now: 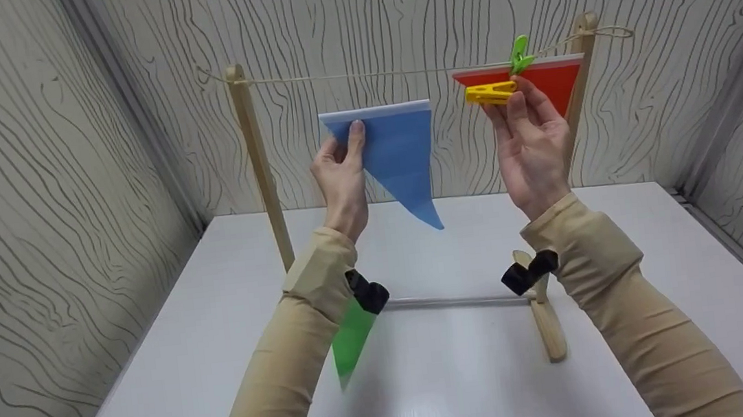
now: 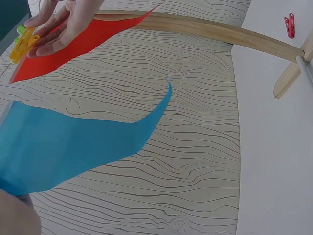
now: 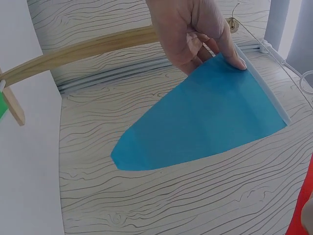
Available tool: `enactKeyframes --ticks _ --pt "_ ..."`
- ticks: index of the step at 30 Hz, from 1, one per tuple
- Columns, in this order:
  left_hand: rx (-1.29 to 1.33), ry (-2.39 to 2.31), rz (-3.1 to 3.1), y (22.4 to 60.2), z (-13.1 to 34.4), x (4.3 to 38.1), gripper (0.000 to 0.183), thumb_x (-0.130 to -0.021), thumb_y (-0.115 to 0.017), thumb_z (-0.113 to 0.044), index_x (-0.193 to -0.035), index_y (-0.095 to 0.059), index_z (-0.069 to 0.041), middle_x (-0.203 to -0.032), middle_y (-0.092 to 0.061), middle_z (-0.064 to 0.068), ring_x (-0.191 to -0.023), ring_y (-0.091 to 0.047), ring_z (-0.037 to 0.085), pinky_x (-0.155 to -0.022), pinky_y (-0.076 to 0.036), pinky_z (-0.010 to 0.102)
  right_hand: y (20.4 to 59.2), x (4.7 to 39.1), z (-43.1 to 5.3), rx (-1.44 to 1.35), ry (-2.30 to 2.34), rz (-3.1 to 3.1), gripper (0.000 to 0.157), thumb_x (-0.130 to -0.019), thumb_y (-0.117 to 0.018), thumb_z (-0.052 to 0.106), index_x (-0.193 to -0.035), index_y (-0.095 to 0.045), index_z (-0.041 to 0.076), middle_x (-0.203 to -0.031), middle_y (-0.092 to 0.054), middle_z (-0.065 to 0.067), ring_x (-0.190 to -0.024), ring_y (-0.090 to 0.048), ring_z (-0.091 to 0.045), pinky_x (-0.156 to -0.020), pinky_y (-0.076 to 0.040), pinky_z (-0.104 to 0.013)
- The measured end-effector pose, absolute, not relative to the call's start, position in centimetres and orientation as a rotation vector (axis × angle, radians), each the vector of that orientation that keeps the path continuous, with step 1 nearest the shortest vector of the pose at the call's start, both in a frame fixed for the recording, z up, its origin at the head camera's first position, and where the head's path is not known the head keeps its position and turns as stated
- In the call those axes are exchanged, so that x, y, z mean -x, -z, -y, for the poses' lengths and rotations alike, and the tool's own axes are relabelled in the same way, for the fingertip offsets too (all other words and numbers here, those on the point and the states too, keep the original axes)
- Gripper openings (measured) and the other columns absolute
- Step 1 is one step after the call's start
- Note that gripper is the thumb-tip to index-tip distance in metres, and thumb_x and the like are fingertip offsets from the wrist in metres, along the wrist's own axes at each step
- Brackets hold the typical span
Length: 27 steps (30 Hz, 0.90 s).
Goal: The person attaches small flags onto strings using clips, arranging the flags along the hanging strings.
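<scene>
A blue triangular flag (image 1: 400, 157) with a white top edge hangs from my left hand (image 1: 344, 180), thumb in front and fingers behind, pinched near its upper left corner. The flag is a little below the string (image 1: 344, 77), its tip curling down. Between the thumb and fingers of my right hand (image 1: 534, 143) is a yellow clothespin (image 1: 492, 93), its nose pointing left. Behind that hand, a red flag (image 1: 554, 75) is clipped to the string by a green clothespin (image 1: 520, 56). The right hand covers part of the red flag.
The string runs between a left wooden post (image 1: 260, 172) and a right wooden post (image 1: 586, 27). A pale rod (image 1: 457, 301) joins the stand's feet. A green flag (image 1: 352, 342) lies partly under my left forearm. A red clothespin (image 2: 290, 25) rests on the white table (image 1: 452, 379).
</scene>
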<state>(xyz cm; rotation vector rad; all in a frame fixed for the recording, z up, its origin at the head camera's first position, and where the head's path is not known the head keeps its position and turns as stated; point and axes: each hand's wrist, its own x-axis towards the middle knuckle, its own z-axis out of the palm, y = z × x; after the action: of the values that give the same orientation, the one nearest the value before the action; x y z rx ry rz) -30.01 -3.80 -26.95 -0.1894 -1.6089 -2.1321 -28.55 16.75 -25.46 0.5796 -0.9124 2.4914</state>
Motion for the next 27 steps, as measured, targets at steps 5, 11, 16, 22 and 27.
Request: enactKeyframes --ticks 5,11,16,22,27 --pt "0.182 2.144 1.594 26.5 3.6 30.2 0.033 -0.101 -0.061 -0.025 -0.126 -0.065 -0.003 -0.122 -0.068 0.016 -0.120 -0.065 0.024 -0.110 -0.050 0.035 25.3 28.7 -16.0 -0.559 -2.450 0.950 0.025 -0.096 -0.061 0.005 -0.121 -0.063 0.004 -0.129 -0.054 -0.013 -0.127 -0.055 -0.028 -0.105 -0.051 -0.030" --pt "0.214 2.170 1.565 25.7 2.9 30.4 0.034 -0.102 -0.061 -0.024 -0.128 -0.065 -0.002 -0.125 -0.068 0.017 -0.124 -0.064 0.024 -0.111 -0.049 0.036 24.8 28.7 -14.7 -0.528 -2.340 1.037 0.023 -0.100 -0.053 -0.001 -0.115 -0.068 0.006 -0.123 -0.062 -0.012 -0.119 -0.063 -0.026 -0.104 -0.053 -0.030" --pt "0.224 2.162 1.568 25.5 2.6 30.6 0.034 -0.102 -0.061 -0.023 -0.128 -0.065 -0.002 -0.124 -0.068 0.017 -0.124 -0.065 0.025 -0.110 -0.050 0.036 24.0 28.7 -13.6 -0.517 -2.230 1.114 0.021 -0.100 -0.054 -0.002 -0.114 -0.068 0.004 -0.108 -0.071 -0.008 -0.091 -0.066 -0.020 -0.085 -0.059 -0.023" --pt "0.228 2.155 1.593 25.2 2.5 30.6 0.035 -0.102 -0.060 -0.025 -0.130 -0.063 -0.003 -0.127 -0.067 0.015 -0.125 -0.064 0.024 -0.112 -0.048 0.038 22.8 28.8 -12.7 -0.545 -2.047 1.221 0.019 -0.097 -0.058 -0.005 -0.111 -0.069 0.003 -0.096 -0.069 -0.005 -0.062 -0.053 -0.016 -0.056 -0.052 -0.019" --pt "0.239 2.150 1.591 24.9 2.1 30.7 0.033 -0.103 -0.059 -0.024 -0.128 -0.064 -0.003 -0.123 -0.067 0.015 -0.122 -0.065 0.024 -0.109 -0.050 0.035 22.0 29.2 -12.6 -0.550 -1.953 1.264 0.017 -0.095 -0.063 -0.003 -0.110 -0.069 0.002 -0.095 -0.066 -0.006 -0.052 -0.046 -0.014 -0.048 -0.045 -0.018"
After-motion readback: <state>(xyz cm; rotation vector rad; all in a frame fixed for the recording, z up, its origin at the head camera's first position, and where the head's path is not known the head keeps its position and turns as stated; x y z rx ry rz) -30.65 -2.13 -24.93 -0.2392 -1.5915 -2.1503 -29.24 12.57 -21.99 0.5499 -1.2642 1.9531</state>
